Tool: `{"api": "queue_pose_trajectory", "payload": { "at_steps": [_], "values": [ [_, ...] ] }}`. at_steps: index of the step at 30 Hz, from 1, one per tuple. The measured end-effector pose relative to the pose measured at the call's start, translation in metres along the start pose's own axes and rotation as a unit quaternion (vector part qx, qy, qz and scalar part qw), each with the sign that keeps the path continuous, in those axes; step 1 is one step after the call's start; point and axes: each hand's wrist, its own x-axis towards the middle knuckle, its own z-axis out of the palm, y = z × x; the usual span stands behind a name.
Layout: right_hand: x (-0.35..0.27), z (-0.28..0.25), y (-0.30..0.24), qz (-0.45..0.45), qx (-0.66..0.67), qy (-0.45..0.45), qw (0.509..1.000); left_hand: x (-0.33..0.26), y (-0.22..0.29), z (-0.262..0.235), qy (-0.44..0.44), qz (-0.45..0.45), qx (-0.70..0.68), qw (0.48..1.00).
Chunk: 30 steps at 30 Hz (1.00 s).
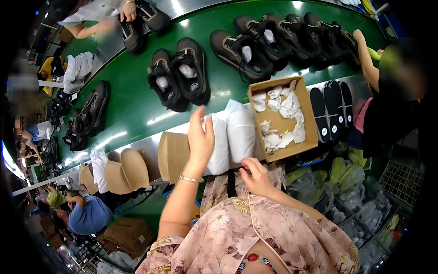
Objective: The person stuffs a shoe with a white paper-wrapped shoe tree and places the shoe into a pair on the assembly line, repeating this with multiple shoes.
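Two hands: left hand [200, 137] raised, fingers [197, 119] straight and together, empty, against white bags [230, 137] standing on the bench [150, 148]; right hand [256, 176] curled, pinching the bags' lower edge. Bags likely soft, light, slippery (grip the bunched edge). Long axis upright, tops pointing toward green conveyor [132, 100]. Adjacent: cardboard box [310, 137] of paper wads.

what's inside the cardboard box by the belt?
The cardboard box holds crumpled white paper wads, piled along its back and right side. Part of the brown bottom shows; anything beneath the wads is hidden.
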Motion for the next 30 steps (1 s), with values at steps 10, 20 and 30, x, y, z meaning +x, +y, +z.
{"api": "queue_pose_trajectory", "payload": {
  "at_steps": [10, 20, 30],
  "values": [
    [-0.015, 0.132, 0.022, 0.198, -0.085, 0.043, 0.976, -0.087, -0.141, 0.017, -0.13, -0.279, 0.022, 0.951],
    [-0.011, 0.104, -0.012, 0.135, -0.173, 0.081, 0.972, -0.073, -0.091, -0.002, -0.104, -0.395, -0.247, 0.879],
    [-0.01, 0.069, 0.003, 0.218, 0.244, 0.131, 0.936, -0.063, -0.09, -0.01, -0.107, -0.39, -0.55, 0.731]
  ]
}}
